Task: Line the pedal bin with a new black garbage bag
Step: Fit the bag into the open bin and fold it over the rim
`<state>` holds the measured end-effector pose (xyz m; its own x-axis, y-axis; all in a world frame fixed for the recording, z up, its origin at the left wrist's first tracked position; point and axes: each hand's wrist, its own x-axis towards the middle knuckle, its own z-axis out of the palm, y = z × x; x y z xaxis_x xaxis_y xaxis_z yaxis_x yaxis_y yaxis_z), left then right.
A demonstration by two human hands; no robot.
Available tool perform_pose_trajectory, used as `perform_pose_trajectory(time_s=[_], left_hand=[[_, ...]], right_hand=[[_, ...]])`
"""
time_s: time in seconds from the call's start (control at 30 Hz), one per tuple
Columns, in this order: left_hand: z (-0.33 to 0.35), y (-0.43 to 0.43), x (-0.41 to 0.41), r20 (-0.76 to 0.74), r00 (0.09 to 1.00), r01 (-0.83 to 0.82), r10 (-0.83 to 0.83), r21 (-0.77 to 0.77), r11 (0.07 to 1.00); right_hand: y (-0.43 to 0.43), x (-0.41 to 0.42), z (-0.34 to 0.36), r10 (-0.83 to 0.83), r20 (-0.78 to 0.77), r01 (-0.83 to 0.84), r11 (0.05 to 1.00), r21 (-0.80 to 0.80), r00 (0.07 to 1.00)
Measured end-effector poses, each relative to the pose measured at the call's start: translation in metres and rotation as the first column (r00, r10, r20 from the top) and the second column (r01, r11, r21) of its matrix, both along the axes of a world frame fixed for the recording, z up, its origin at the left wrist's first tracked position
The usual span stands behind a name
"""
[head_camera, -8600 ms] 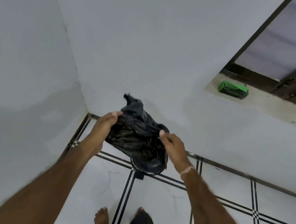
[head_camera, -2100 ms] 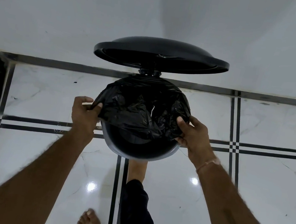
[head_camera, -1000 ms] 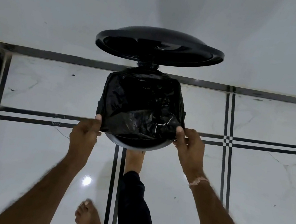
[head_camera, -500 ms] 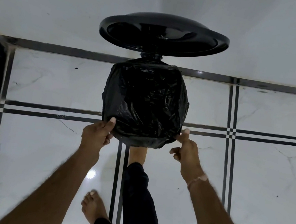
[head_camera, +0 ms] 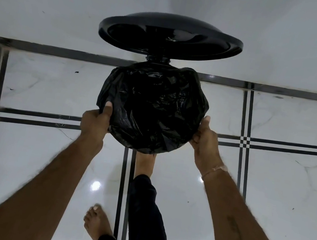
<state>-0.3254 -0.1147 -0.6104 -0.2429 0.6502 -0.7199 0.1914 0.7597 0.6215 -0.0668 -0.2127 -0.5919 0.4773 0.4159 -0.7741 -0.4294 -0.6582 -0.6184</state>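
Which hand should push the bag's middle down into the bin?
Left, probably: the left hand has its thumb on top of the bag, nearer the middle; the right hand holds the edge from the side and can steady it.

The garbage bag (head_camera: 150, 110) and the bin lid (head_camera: 170, 38) are glossy black. The floor (head_camera: 277, 190) is white tile with faint grey veining, crossed by paired black lines with checkered intersections. The wall (head_camera: 68, 2) is pale grey.
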Motion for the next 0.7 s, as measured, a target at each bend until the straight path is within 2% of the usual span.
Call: perform_pose_trajectory(time_s=[0.1,0.17,0.27,0.33,0.43,0.6,0.7], left_hand=[[-0.001,0.01,0.004,-0.21,0.973,0.112,-0.099,0.05,0.992],[-0.002,0.013,0.004,-0.312,0.936,0.191,-0.16,0.071,0.979],[-0.006,0.019,-0.001,-0.406,0.89,0.291,-0.209,0.152,0.945],[-0.009,0.024,-0.004,-0.418,0.887,0.308,-0.198,0.214,0.927],[-0.013,0.04,-0.005,-0.347,0.921,0.276,-0.176,0.264,0.924],[-0.02,0.076,0.003,-0.275,0.928,0.32,-0.249,0.253,0.913],[-0.026,0.093,0.009,-0.222,0.934,0.333,-0.281,0.245,0.911]], right_hand=[[0.014,-0.001,-0.004,0.065,0.229,-0.044,0.995,-0.092,0.971],[0.021,-0.003,-0.002,0.132,0.427,-0.087,0.989,-0.123,0.895],[0.034,0.003,-0.001,0.171,0.554,-0.116,0.984,-0.133,0.815],[0.046,0.014,-0.002,0.15,0.538,-0.12,0.989,-0.09,0.829],[0.067,0.026,-0.007,0.103,0.465,-0.1,0.995,-0.03,0.879],[0.093,0.039,-0.015,-0.032,0.32,-0.002,0.994,0.107,0.947],[0.104,0.039,-0.016,-0.021,0.316,-0.05,0.975,0.215,0.948]])
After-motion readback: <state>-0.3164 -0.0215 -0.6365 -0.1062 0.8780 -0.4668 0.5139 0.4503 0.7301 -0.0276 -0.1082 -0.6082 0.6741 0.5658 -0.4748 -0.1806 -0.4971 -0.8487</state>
